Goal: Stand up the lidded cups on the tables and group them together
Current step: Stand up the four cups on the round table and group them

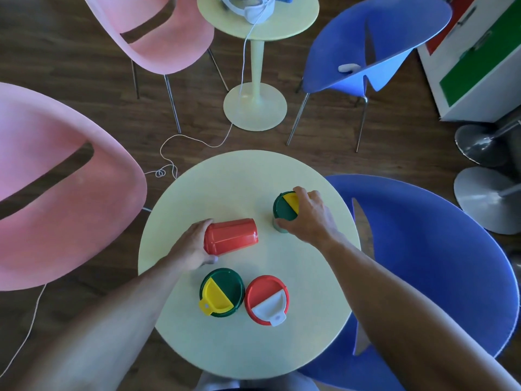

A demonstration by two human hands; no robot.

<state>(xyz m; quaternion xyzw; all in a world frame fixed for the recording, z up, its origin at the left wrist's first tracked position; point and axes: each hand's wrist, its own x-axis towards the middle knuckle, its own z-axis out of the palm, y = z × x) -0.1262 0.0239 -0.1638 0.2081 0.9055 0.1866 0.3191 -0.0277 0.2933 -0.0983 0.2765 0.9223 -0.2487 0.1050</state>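
Two cups upright at worktop 6 o'clock; our left hand clasps toppled red cup — light, rigid, slippery; right hand grips green-lidded cup.

Two upright cups stand side by side on the table, nearer than the toppled cup.

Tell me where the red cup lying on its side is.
In the head view, the tipped red cup lies left of centre on the near round table, gripped at its left end by the left hand, just behind the upright green-lidded cup.
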